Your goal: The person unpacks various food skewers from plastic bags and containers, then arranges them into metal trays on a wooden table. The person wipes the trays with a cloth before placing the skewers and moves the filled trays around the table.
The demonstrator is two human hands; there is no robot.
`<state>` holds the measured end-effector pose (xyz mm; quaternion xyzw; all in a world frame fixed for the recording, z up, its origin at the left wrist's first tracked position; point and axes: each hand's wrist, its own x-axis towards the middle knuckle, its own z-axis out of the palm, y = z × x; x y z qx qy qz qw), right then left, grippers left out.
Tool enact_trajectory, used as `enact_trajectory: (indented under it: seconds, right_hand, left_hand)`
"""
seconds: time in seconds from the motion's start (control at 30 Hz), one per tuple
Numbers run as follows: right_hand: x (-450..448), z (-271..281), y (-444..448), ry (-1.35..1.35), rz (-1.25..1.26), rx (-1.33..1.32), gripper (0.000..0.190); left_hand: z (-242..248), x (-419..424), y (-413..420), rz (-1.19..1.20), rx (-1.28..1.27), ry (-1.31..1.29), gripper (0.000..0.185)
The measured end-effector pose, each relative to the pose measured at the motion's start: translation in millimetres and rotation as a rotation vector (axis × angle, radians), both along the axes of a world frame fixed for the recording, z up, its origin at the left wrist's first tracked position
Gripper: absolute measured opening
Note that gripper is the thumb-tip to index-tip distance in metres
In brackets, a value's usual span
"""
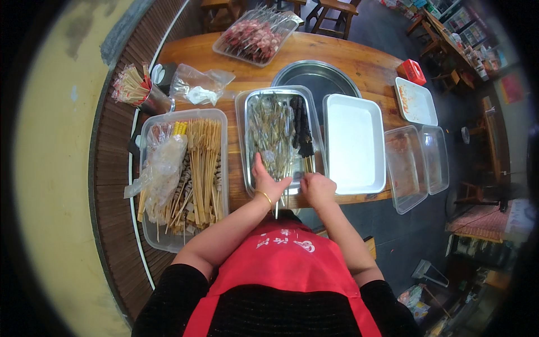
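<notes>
In front of me a metal tray sits inside a clear plastic container. Greyish skewers, possibly shrimp, fill its left and middle under what looks like plastic film. Dark, nearly black skewers lie along its right side. My left hand rests at the near end of the greyish skewers, thumb spread away from the fingers. Pale sticks show just below it. My right hand is closed around the stick ends of the dark skewers at the tray's near right corner.
To the left, a plastic bin holds bamboo skewers and bagged food. A white tray stands right, with plastic containers beyond. Farther back are a round metal pan, meat skewers and a chopstick holder.
</notes>
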<state>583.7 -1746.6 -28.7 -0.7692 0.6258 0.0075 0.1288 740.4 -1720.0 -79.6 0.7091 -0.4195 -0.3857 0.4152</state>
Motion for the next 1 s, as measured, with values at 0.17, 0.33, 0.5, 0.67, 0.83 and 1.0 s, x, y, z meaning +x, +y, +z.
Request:
enact_trajectory:
  seconds: [0.17,0.33,0.5,0.67,0.83,1.0]
  right_hand:
    - [17,-10,-7,-0.137,0.057,-0.013,0.015]
    - [42,-18,-8,-0.178,-0.070,0.099,0.025]
    - [54,-16,-13,-0.199,-0.098,0.204,0.028]
    - [55,-8,-12,-0.416,-0.188,0.261,0.027]
    - [27,-1,-12,-0.213,-0.087,0.174,0.042]
    - [29,-10,-15,-0.008,0.024,-0.093,0.045]
  left_hand:
    - [-2,-1,-9,-0.014,0.079,-0.067,0.109]
    - [-12,7,-12,0.033,0.094,0.216,0.104]
    - [-1,16,-17,0.151,0.264,0.627,0.106]
    - [13,26,-21,0.108,0.286,0.857,0.082]
    - [17,22,-17,0.162,0.236,0.894,0.057]
    - [18,17,-16,0.244,0.216,0.853,0.053]
